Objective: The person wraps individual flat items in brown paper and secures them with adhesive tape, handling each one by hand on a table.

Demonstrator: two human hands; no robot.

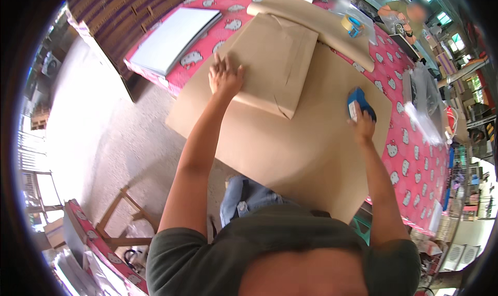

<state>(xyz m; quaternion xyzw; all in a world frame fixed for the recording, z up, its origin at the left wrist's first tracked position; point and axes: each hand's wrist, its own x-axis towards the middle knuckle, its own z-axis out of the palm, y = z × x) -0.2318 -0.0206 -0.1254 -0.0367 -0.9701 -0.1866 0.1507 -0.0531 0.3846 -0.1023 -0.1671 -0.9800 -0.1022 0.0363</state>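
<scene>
Two hands are out over the bench (415, 156), and each has its own job. The left hand (224, 77) is spread flat, fingers (220, 62) fanned wide open and gripping nothing, palm pressing on the near left corner of a parcel wrapped in brown paper (275, 57). That parcel lies on a large sheet of brown paper (290, 151) that covers the bench's near end and hangs past its near edge toward the person's knees.

Over at the sheet's right side, the right hand (361, 124) is closed round a blue tape dispenser (359, 101), fingers curled tight about it, the tool's base held down against the paper. It sits well apart from the parcel, nearer the right edge of the sheet.

The bench wears a pink patterned cloth, showing along the right edge and at the far left corner. On that far left corner rests a flat white board (174, 37), lying clear of the brown sheet. Beyond the parcel, toward the far edge, a roll of brown paper (316, 21) lies across the bench, and just past it a roll of tape (351, 24) on clear plastic. Along the right edge, clear plastic bags (423, 109) lie in a loose heap. At the far end another person (410, 13) is seated.
</scene>
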